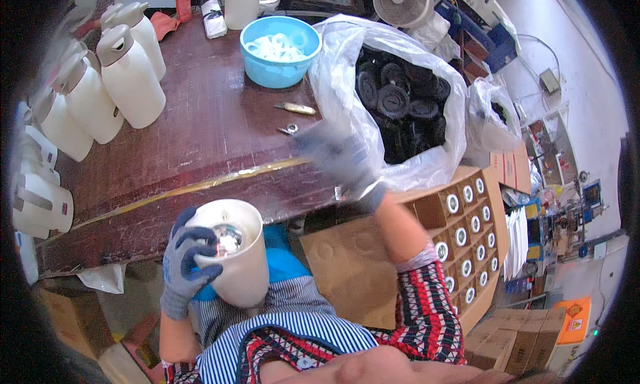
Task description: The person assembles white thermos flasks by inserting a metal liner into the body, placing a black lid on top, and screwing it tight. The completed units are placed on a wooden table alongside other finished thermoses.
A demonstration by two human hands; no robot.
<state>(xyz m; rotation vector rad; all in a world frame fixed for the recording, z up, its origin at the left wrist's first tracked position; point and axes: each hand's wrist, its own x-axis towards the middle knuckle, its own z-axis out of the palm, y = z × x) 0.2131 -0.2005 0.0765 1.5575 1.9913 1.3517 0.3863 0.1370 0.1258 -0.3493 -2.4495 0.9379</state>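
My left hand, in a grey-blue glove, is closed on the rim and side of a white jug body held at my lap. A shiny silver liner shows inside its open mouth. My right hand, gloved too, is smeared by motion over the table edge beside the plastic bag. Its fingers cannot be made out. Just beyond it on the table lie a small metal part and a slim pale-handled tool.
White jugs crowd the table's left side. A blue bowl holds white rings. The clear bag is full of black round lids. At right stands a divided carton of silver-topped liners. Tape runs along the table.
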